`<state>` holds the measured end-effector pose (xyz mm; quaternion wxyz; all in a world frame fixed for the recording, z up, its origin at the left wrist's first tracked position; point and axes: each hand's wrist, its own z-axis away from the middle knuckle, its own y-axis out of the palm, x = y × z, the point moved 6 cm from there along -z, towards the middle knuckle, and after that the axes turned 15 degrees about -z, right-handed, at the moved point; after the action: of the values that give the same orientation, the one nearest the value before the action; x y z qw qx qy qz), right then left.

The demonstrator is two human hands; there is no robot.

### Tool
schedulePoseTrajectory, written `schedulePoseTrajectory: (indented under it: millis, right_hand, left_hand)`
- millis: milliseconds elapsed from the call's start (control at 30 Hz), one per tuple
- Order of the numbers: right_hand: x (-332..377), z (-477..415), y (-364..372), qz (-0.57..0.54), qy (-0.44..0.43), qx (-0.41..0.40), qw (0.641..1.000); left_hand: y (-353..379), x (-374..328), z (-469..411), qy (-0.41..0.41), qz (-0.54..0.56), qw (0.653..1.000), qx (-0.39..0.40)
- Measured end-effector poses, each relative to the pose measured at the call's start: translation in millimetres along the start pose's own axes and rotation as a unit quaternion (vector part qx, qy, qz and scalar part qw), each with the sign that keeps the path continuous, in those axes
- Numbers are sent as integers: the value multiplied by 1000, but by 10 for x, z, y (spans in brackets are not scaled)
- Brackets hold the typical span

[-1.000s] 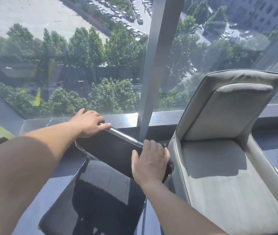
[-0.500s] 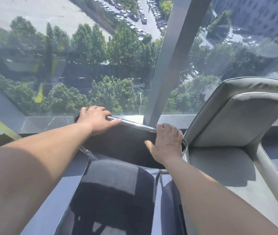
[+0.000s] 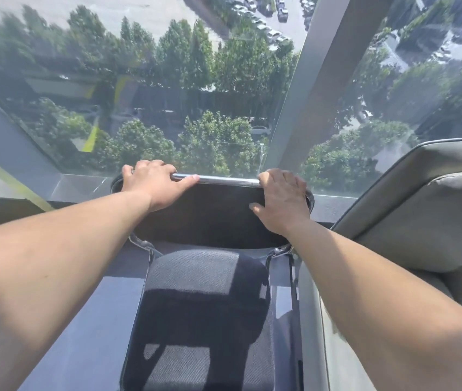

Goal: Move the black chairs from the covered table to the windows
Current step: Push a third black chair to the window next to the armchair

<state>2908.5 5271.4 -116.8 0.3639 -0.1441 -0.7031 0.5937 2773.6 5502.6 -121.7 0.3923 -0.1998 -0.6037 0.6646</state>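
I have the black chair [image 3: 204, 306] at the far edge of the floor [image 3: 89, 306], right where it meets the window [image 3: 167, 94], with the backrest [image 3: 210, 215] facing me and its chrome top rail [image 3: 224, 180] lying level with the sill [image 3: 83, 187]. My hands are well apart, one at each end of that rail. The left hand [image 3: 153, 184] is wrapped over the left corner with its thumb laid along the chrome. The right hand [image 3: 283, 201] is draped over the right corner, fingers hooked behind and thumb pressed on the black fabric. I cannot tell whether the backrest touches the glass or stands just short of it. The grey armchair [image 3: 421, 221] sits just beside the chair on the right, close to my right forearm, and the window post [image 3: 303, 94] rises behind my right hand. As I read it, the step in hand is the final set-down and squaring. I would lower evenly through both ends so the rail stays parallel to the sill, and ease the last bit so the metal doesn't knock the pane. I would also leave a gap from the armchair so the frames don't rub, and let go only once the legs feel settled.
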Motion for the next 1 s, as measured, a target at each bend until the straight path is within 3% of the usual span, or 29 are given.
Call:
schedulePoseTrajectory:
  millis: [233, 533, 1000]
  right_hand:
    - [-102, -90, 9, -13, -28, -5, 999]
    - [-333, -47, -73, -37, 11, -28, 999]
    - [-154, -53, -10, -1, 14, -6, 1000]
  left_hand:
    - [5, -58, 59, -33, 11, 999, -9]
    - [-74, -320, -64, 24, 43, 999, -7]
    - [-43, -155, 56, 7, 38, 999, -5]
